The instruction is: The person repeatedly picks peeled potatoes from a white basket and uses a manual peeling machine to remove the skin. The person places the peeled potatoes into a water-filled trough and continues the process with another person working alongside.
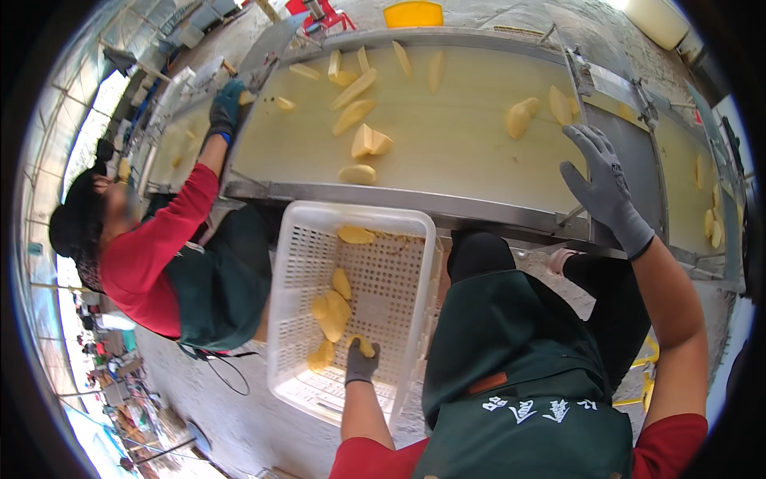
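Observation:
My left hand (362, 361), in a grey glove, is down inside a white perforated plastic crate (432, 257), its fingers on a pale yellow piece (361, 343) that looks like peeled root vegetable or fruit. Several similar pieces (335, 314) lie in the crate to its left and beyond. My right hand (601, 179), also gloved in grey, hovers over the right part of a metal-edged conveyor, fingers apart and holding nothing. Near its fingertips lies a cut yellow piece (561, 105). More cut pieces (354, 88) are spread over the yellowish belt (455, 132).
A co-worker (149, 263) in red sleeves and a dark apron sits at the left, a gloved hand at the conveyor's left divider. The metal rim (383, 196) runs beyond the crate. A grey metal plate (625, 155) crosses the right side. A yellow container (413, 15) stands beyond the belt.

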`<state>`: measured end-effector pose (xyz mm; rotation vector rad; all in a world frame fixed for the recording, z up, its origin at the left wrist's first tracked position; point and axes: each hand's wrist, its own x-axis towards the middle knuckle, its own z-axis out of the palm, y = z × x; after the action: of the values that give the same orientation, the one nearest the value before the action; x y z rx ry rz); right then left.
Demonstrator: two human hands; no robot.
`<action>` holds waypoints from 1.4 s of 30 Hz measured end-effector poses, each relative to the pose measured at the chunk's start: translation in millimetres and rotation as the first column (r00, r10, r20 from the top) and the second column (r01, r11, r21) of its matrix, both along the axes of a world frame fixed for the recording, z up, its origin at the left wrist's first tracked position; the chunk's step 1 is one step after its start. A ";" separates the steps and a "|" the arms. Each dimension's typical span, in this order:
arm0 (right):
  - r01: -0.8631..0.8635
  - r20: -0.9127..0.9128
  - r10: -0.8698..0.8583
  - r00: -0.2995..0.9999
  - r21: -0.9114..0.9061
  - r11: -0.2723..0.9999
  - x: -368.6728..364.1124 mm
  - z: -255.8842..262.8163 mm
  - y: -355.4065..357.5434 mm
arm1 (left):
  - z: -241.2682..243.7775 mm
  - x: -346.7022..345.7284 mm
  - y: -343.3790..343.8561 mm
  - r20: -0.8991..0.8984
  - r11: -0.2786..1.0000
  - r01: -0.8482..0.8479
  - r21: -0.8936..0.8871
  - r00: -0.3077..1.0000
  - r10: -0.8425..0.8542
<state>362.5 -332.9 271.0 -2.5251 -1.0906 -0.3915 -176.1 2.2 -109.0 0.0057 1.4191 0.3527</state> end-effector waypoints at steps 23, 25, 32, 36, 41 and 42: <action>0.026 -0.055 -0.032 0.998 -0.105 0.994 -2.2 8.4 3.5 | 43.8 199.5 89.8 -0.852 -0.038 0.930 0.367 0.319 -0.416; 0.017 -0.099 -0.030 0.995 -0.127 0.992 -0.5 11.0 4.5 | 78.7 234.3 82.3 -0.732 -0.044 0.970 0.238 0.150 -0.664; 0.067 -0.145 -0.101 0.984 -0.223 0.972 0.4 9.0 1.2 | 9.9 264.5 16.9 -0.900 -0.407 0.908 -0.100 -0.257 -0.351; 0.069 -0.140 -0.098 0.985 -0.195 0.978 1.3 8.1 -0.8 | 32.9 259.7 8.1 -0.895 -0.293 0.955 0.034 -0.101 -0.435; 0.082 -0.151 -0.102 0.983 -0.131 0.988 -1.0 4.3 -3.8 | 95.8 249.3 4.2 -0.538 0.245 0.796 0.554 0.567 -0.624; 0.079 -0.143 -0.094 0.985 -0.107 0.991 -3.0 4.7 -2.9 | 112.5 247.3 4.5 -0.482 0.264 0.718 0.644 0.649 -0.589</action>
<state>359.5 -335.8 275.7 -2.6491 -0.9694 -0.1717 71.2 6.7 3.5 1.4149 1.1421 0.2504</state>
